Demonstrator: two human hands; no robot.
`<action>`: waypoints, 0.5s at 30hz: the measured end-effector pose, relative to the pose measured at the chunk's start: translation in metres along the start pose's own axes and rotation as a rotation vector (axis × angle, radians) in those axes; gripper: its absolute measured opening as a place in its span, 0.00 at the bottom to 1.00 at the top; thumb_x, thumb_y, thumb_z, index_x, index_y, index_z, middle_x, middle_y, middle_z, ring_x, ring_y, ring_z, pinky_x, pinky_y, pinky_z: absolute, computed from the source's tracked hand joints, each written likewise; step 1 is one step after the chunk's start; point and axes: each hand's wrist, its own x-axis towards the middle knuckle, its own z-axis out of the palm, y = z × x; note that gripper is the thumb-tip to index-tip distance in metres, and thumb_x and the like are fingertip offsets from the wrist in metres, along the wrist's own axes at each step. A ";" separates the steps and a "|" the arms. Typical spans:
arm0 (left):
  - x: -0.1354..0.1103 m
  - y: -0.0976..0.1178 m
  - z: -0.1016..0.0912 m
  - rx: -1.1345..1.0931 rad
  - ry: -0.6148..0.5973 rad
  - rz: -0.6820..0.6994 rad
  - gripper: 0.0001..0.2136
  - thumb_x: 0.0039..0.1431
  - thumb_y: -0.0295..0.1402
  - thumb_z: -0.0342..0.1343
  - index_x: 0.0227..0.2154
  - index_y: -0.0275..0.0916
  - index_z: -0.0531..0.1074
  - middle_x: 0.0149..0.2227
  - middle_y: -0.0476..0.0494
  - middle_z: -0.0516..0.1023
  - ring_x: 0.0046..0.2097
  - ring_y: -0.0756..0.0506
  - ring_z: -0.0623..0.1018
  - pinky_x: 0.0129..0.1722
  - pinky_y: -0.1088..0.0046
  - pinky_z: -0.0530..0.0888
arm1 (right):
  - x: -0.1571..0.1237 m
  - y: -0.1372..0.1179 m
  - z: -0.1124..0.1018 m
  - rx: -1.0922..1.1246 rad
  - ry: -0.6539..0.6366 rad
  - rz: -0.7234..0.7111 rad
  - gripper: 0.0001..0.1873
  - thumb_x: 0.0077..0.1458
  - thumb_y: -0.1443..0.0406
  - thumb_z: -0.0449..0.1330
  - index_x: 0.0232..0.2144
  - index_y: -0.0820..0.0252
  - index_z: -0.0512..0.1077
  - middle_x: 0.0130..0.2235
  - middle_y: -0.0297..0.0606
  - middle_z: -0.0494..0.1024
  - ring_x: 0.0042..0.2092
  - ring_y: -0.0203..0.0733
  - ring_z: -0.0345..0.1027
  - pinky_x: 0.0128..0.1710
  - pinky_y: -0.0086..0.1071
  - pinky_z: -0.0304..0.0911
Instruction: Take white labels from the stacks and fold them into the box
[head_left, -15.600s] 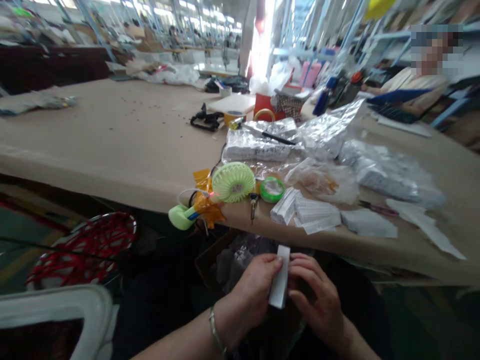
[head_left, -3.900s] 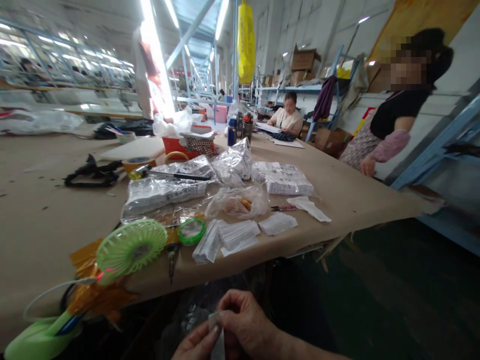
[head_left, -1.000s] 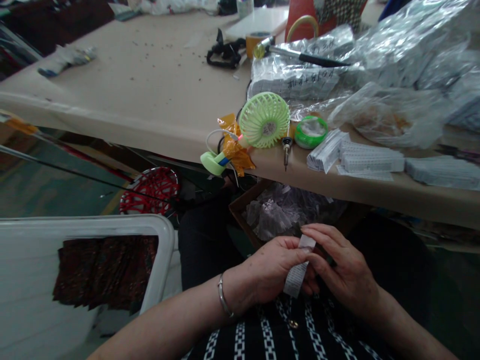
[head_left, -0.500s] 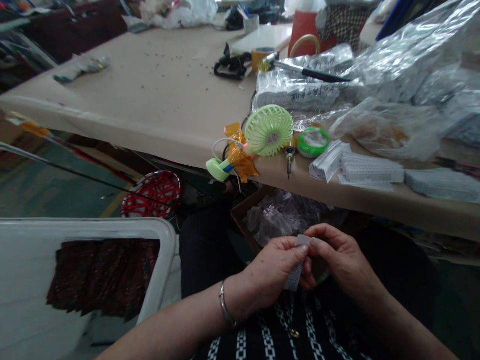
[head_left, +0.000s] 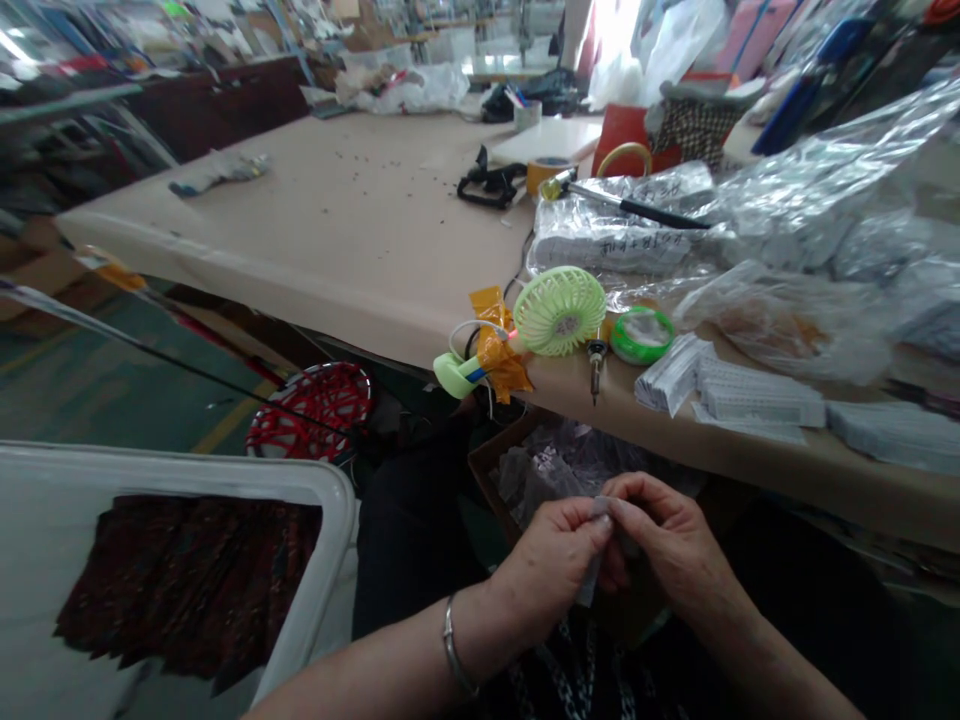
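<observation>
Over my lap, a small whitish printed label (head_left: 589, 582) is pinched between thumb and fingers of my left hand (head_left: 553, 555), and its lower end hangs below them. The thumb and fingers of my right hand (head_left: 664, 535) close on the label's upper end, so both hands meet there. Fingers cover most of the strip. Piles of similar printed labels (head_left: 761, 392) lie along the table edge, above and to the right of my hands.
A green clip fan (head_left: 559, 312) is taped to the table edge (head_left: 360, 325), beside a soldering-iron-like tool (head_left: 595, 372) and a green tape roll (head_left: 643, 335). Below stands a box of clear plastic bags (head_left: 551, 465). Dark patterned fabric pieces (head_left: 195, 570) lie in a white tub (head_left: 337, 500) at left.
The view has tilted up, so the table sits lower in the picture. Both hands stay together on the label, whose top end is now more covered by the fingers.
</observation>
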 end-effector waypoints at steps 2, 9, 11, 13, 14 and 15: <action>0.005 0.005 -0.005 0.077 0.033 0.067 0.12 0.55 0.37 0.51 0.22 0.34 0.68 0.21 0.49 0.69 0.24 0.53 0.67 0.26 0.77 0.65 | 0.009 -0.002 0.001 -0.023 -0.005 -0.044 0.12 0.53 0.56 0.58 0.27 0.58 0.67 0.20 0.30 0.71 0.19 0.33 0.63 0.19 0.27 0.63; 0.027 0.024 -0.027 0.507 0.294 0.379 0.09 0.56 0.33 0.52 0.29 0.36 0.75 0.28 0.47 0.75 0.32 0.49 0.71 0.34 0.76 0.67 | 0.044 -0.011 0.000 -0.178 0.107 -0.275 0.09 0.50 0.59 0.60 0.25 0.60 0.71 0.28 0.33 0.73 0.31 0.36 0.67 0.31 0.27 0.63; 0.032 0.030 -0.031 0.576 0.336 0.437 0.09 0.57 0.33 0.52 0.30 0.37 0.75 0.29 0.47 0.76 0.32 0.49 0.72 0.33 0.77 0.67 | 0.050 -0.015 0.000 -0.193 0.131 -0.268 0.10 0.51 0.59 0.59 0.26 0.59 0.70 0.27 0.31 0.72 0.28 0.34 0.64 0.27 0.25 0.61; 0.037 0.036 -0.032 0.630 0.355 0.494 0.09 0.57 0.33 0.51 0.30 0.37 0.75 0.29 0.48 0.76 0.32 0.50 0.72 0.33 0.77 0.67 | 0.054 -0.019 0.000 -0.217 0.166 -0.260 0.10 0.50 0.58 0.59 0.26 0.59 0.70 0.25 0.30 0.70 0.26 0.33 0.62 0.24 0.25 0.59; 0.039 0.038 -0.033 0.655 0.359 0.521 0.09 0.58 0.33 0.51 0.31 0.37 0.75 0.29 0.48 0.76 0.31 0.50 0.72 0.33 0.77 0.67 | 0.056 -0.020 0.001 -0.228 0.183 -0.263 0.09 0.50 0.59 0.59 0.26 0.59 0.70 0.24 0.30 0.69 0.25 0.32 0.61 0.23 0.24 0.58; 0.041 0.041 -0.033 0.677 0.361 0.544 0.09 0.58 0.33 0.50 0.31 0.37 0.75 0.29 0.48 0.76 0.31 0.50 0.72 0.32 0.78 0.67 | 0.058 -0.021 0.001 -0.238 0.198 -0.274 0.09 0.50 0.59 0.59 0.26 0.59 0.69 0.23 0.30 0.69 0.25 0.32 0.60 0.23 0.24 0.58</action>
